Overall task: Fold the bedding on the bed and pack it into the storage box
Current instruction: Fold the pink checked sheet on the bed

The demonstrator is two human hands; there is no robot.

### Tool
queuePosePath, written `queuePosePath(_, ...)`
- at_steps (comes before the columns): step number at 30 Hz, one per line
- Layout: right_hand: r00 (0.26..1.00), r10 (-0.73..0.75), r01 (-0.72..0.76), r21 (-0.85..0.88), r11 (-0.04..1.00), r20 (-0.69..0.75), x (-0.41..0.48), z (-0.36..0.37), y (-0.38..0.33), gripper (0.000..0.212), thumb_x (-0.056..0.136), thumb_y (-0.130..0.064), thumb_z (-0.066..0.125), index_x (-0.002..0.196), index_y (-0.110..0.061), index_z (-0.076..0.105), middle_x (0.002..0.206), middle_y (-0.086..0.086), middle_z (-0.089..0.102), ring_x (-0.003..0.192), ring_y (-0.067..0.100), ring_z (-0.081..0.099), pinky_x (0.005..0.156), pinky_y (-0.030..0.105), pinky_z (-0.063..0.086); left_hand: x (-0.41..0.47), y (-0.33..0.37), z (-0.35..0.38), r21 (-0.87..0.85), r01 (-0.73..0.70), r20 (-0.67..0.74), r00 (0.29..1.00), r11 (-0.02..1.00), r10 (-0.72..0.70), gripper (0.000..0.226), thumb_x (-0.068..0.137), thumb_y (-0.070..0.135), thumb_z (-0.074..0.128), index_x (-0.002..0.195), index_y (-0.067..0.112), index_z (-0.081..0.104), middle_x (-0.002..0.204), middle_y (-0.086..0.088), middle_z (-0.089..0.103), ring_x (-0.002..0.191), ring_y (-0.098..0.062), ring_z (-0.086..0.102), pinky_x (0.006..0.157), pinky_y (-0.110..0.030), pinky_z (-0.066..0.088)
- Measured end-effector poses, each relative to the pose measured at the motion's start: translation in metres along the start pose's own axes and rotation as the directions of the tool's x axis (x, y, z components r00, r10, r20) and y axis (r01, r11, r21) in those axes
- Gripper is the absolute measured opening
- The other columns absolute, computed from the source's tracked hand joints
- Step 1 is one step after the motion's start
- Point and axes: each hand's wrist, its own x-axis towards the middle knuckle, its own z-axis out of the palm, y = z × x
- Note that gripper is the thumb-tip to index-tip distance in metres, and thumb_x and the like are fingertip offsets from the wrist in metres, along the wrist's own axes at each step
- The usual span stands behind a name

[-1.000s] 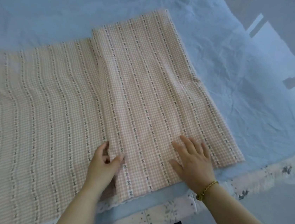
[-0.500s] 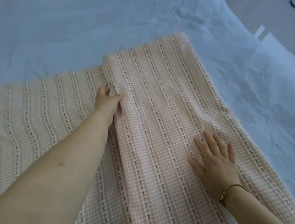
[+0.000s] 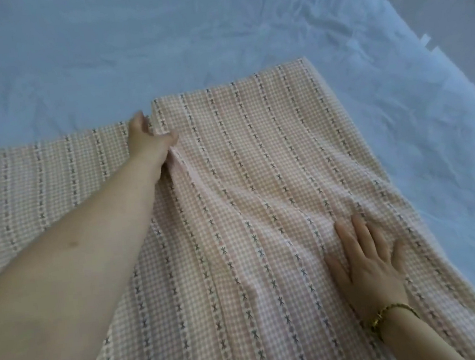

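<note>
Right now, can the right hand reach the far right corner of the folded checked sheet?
Probably yes. The right hand lies flat on the checked sheet, and only bare fabric lies between it and that corner.

Bed [image 3: 213, 28] in pale blue sheet, pink checked bedding [image 3: 263, 206] spread on it

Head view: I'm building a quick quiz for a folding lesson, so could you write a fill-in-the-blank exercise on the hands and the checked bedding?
1. The left hand grips the folded layer of the pink checked bedding at its ____ end, thumb on top.
2. The right hand rests ____ on the bedding, fingers straight.
3. The bedding lies on a ____ bed sheet.
4. The gold bracelet is on the ____ wrist.
Missing words: far; flat; blue; right.
</note>
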Motion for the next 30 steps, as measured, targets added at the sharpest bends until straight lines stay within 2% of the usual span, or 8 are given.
queuePosePath(4,1.000,0.018,-0.018,-0.010,1.000,0.005,0.007,0.002,-0.003,0.059,0.095,-0.050,0.011,0.142,-0.034,-0.022,0.152,-0.005,-0.026,0.141,0.021,-0.021,0.110,0.047,-0.018,0.011,-0.002,0.010,0.228,-0.077,-0.055,0.994,0.970,0.092,0.060,0.089,0.009,0.057,0.142,0.016,0.029,0.140,-0.004,0.044,0.125,-0.020,0.046,0.101,-0.023,0.034)
queuePosePath(7,1.000,0.000,0.000,-0.006,1.000,0.013,0.014,0.008,-0.004,0.060,0.096,-0.049,0.011,0.142,-0.031,-0.023,0.145,-0.009,-0.033,0.138,0.019,-0.027,0.104,0.044,-0.027,-0.003,-0.008,0.012,0.139,0.007,-0.075,0.997,0.990,0.003,0.067,0.089,0.019,0.060,0.144,0.017,0.022,0.144,-0.003,0.039,0.128,-0.021,0.042,0.105,-0.027,0.032)
queuePosePath(11,0.999,-0.023,0.023,0.017,1.000,0.029,0.019,0.010,-0.003,0.061,0.096,-0.049,0.011,0.143,-0.029,-0.021,0.138,-0.011,-0.037,0.137,0.018,-0.030,0.091,0.039,-0.036,-0.064,-0.019,0.000,0.113,0.055,0.125,0.990,0.992,-0.070,0.093,0.078,0.017,0.071,0.148,0.025,0.010,0.148,0.000,0.034,0.131,-0.022,0.039,0.110,-0.041,0.031)
queuePosePath(14,0.999,-0.037,0.037,0.011,0.999,0.038,0.018,0.008,-0.006,0.061,0.096,-0.049,0.011,0.144,-0.028,-0.019,0.150,-0.003,-0.030,0.139,0.021,-0.027,0.097,0.044,-0.033,-0.137,-0.047,-0.004,0.130,0.097,0.214,0.969,0.987,-0.123,0.095,0.080,0.010,0.069,0.148,0.028,0.004,0.150,0.003,0.029,0.134,-0.019,0.035,0.109,-0.033,0.027)
queuePosePath(22,0.997,-0.030,0.031,0.005,1.000,-0.076,-0.017,-0.005,0.043,0.063,0.096,-0.049,0.022,0.147,-0.028,-0.007,0.155,-0.001,-0.018,0.142,0.018,-0.017,0.111,0.048,-0.017,-0.167,-0.060,-0.014,0.241,0.020,0.055,0.998,0.970,-0.034,0.070,0.090,0.003,0.053,0.147,0.023,0.017,0.146,-0.004,0.037,0.127,-0.022,0.044,0.092,-0.020,0.032)
queuePosePath(26,0.994,0.097,-0.099,0.052,0.994,0.046,-0.047,0.012,0.092,0.065,0.095,-0.052,0.016,0.145,-0.026,-0.017,0.153,0.000,-0.023,0.142,0.017,-0.018,0.114,0.047,-0.010,-0.195,-0.056,-0.017,0.750,-0.188,0.062,0.975,0.635,0.216,0.062,0.091,0.016,0.052,0.146,0.011,0.024,0.151,-0.014,0.022,0.134,-0.032,0.030,0.108,-0.040,0.022)
queuePosePath(28,0.993,0.114,-0.117,0.073,0.990,0.042,-0.059,0.021,0.107,0.067,0.095,-0.052,0.015,0.144,-0.023,-0.020,0.154,0.000,-0.022,0.142,0.016,-0.017,0.114,0.042,-0.011,-0.223,-0.064,-0.007,0.764,-0.388,0.258,0.916,0.515,0.307,0.062,0.092,0.039,0.041,0.144,0.007,0.028,0.153,-0.015,0.018,0.140,-0.032,0.019,0.112,-0.039,0.002)
queuePosePath(30,0.990,0.139,-0.141,0.085,0.986,0.029,-0.066,0.025,0.117,0.067,0.095,-0.051,0.015,0.145,-0.020,-0.018,0.154,0.001,-0.020,0.143,0.016,-0.016,0.114,0.040,-0.012,-0.251,-0.076,0.008,0.759,-0.521,0.477,0.853,0.391,0.212,0.092,0.075,0.070,0.003,0.148,0.016,0.012,0.154,-0.004,-0.003,0.144,-0.023,0.000,0.105,-0.029,-0.024)
